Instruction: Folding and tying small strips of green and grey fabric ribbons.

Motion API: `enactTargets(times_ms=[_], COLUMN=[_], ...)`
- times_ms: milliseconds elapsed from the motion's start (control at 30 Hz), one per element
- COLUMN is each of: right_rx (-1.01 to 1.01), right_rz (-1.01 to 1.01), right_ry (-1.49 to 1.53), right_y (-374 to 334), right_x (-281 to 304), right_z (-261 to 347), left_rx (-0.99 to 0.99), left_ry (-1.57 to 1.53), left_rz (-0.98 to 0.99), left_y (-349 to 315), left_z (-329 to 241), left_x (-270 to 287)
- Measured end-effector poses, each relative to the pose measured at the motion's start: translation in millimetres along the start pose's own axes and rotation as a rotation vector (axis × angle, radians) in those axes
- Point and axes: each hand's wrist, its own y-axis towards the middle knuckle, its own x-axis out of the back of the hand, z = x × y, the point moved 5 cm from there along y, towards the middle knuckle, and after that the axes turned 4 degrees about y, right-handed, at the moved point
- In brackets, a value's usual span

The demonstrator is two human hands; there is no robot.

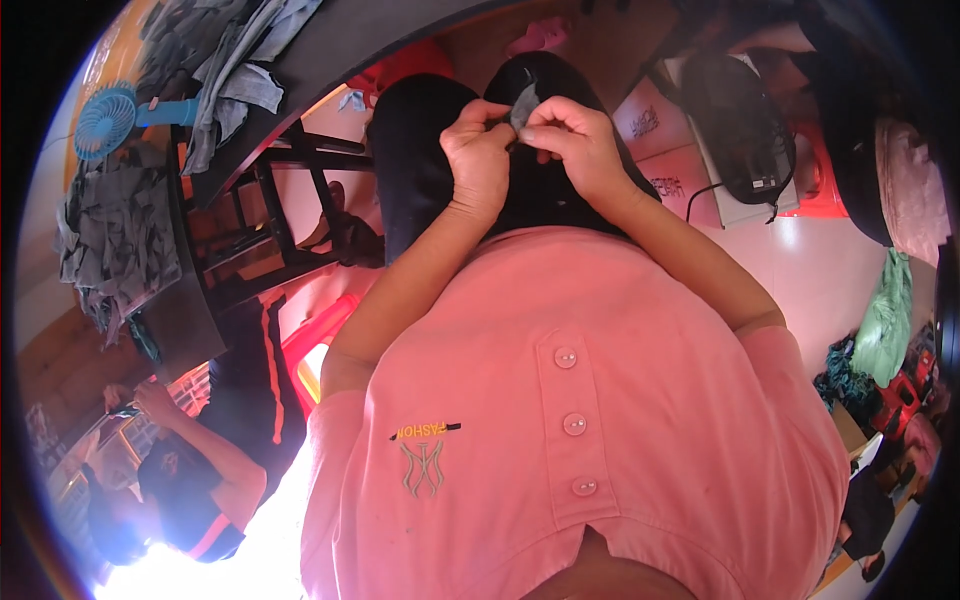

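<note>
A small piece of grey fabric (523, 104) is held over my dark-trousered lap, pinched between both hands. My left hand (476, 155) is closed, with thumb and forefinger at the lower left edge of the fabric. From the other side my right hand (582, 145) pinches it as well, its fingertips almost touching those of the left. A narrow end of the fabric sticks up above the fingers. Part of the piece is hidden behind the fingertips.
At the left, a dark table (290, 95) bears grey cloth pieces (120, 235) and a blue fan (105, 120). A black padded object (738, 125) lies at right, near a green cloth (885, 315). Another person (195, 475) works at lower left.
</note>
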Motion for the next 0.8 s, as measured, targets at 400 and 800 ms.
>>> enactTargets(times_ms=[400,800], right_rx=[0.298,-0.030], right_rz=[-0.059,0.013], right_ry=[-0.343,-0.035], right_y=[5.3,-13.9], right_x=[7.4,21.8], right_z=[-1.8,-2.6], left_rx=[-0.019,-0.192], left_ry=[0.129,0.181], left_rz=[0.064,0.245], left_y=[-10.6,-16.7], left_z=[16.8,-18.4], left_x=[-4.1,-12.5])
